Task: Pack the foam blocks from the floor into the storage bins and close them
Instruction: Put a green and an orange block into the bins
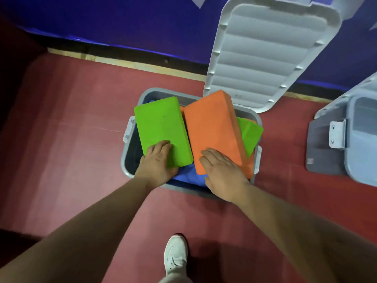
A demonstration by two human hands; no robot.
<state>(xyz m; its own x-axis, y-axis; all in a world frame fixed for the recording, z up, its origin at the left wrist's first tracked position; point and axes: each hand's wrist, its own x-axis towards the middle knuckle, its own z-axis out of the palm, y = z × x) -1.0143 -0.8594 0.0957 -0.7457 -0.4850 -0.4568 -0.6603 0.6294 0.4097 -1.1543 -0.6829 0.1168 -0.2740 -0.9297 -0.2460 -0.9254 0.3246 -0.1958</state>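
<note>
Floor (71, 123): red matting. No loose blocks on the stretch in view.

Bins, two. The grey storage bin (127, 166) sits on the floor straight ahead, with its pale lid (263, 52) propped up behind it. The second bin (359, 139) is at the right edge, cut by the frame; it looks open and empty as far as can be seen.

Blocks, all in or over the grey bin:
- green, two: a green block (161, 125) on the left, and a second green block (250, 131) wedged low on the right
- orange, at least two: an orange block (212, 127) tilted across the middle, plus slivers of more orange beneath it
- blue, one: a blue block (189, 176) at the bottom

Hands apart, one per block. The left hand (157, 160) grips the near corner of the green block. The right hand (222, 172) lies flat on the near end of the orange block, fingers fairly straight; the thumb's hold can't be made out.

Latches, three: two white ones (128, 129) on the grey bin and one on the second bin.

Step, as judged: seating the top layer. Both top blocks stand proud of the rim, so next they need pressing down flat or re-stacking. Then the lid comes down and the latches get snapped.
</note>
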